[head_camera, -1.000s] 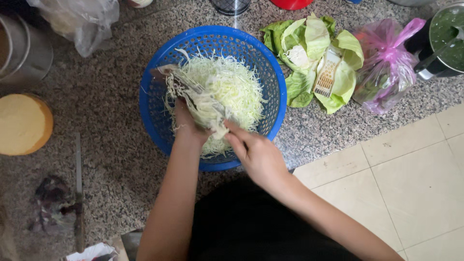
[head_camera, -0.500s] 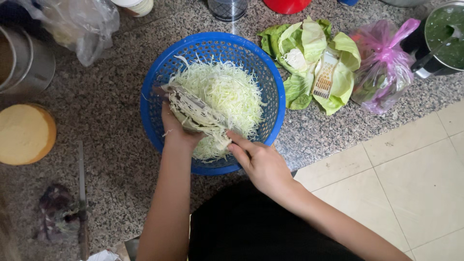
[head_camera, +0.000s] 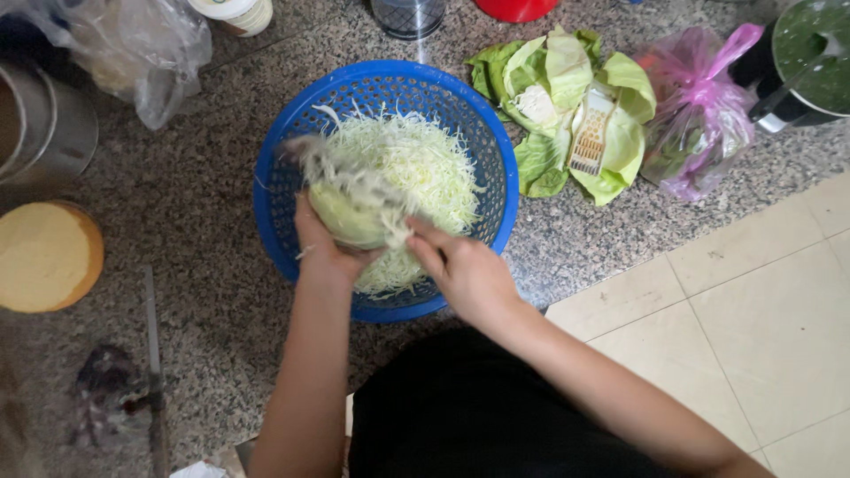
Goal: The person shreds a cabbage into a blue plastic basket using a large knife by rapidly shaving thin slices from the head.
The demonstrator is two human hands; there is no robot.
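Note:
A blue plastic basket [head_camera: 496,150] sits on the granite counter, full of shredded cabbage [head_camera: 425,164]. My left hand [head_camera: 326,252] is shut on a pale green cabbage chunk [head_camera: 347,221] over the basket's near side. A hand slicer [head_camera: 350,181], blurred by motion, lies slanted across the top of the chunk. My right hand [head_camera: 467,276] grips the slicer's near end, just right of the chunk.
Loose cabbage leaves [head_camera: 549,80] with a cream grater [head_camera: 591,133] on them lie right of the basket, then a pink plastic bag [head_camera: 699,115] and a dark pot [head_camera: 810,53]. At the left are a metal container [head_camera: 49,133], a yellow round lid [head_camera: 44,257] and a knife [head_camera: 152,354].
The slicer has slid across the cabbage chunk, and both hands have shifted slightly with it. More of the pale green chunk now shows in my left hand.

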